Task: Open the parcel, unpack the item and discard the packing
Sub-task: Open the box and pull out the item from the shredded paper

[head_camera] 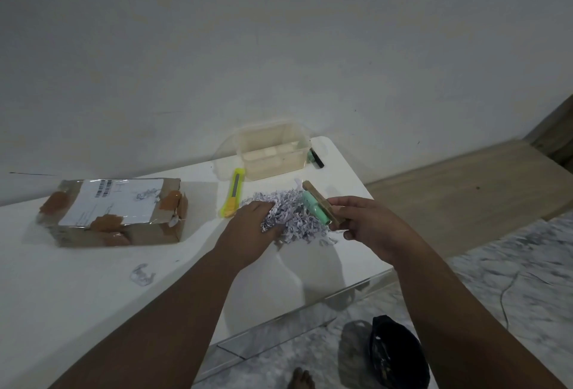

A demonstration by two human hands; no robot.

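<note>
A brown cardboard parcel (114,212) with a white label and brown tape lies on the left of the white table (62,289). A heap of shredded white paper (297,218) sits near the table's right end. My left hand (251,227) presses down on the heap's left side, fingers curled into the shreds. My right hand (362,221) holds a mint-green item on a brown card backing (316,207) just above the heap's right side.
A yellow utility knife (233,193) lies left of the heap. Behind it stands a clear plastic tub (273,153), with a green and black object (314,157) beside it. A crumpled tape scrap (142,274) lies near me. A black bag (398,354) sits on the floor.
</note>
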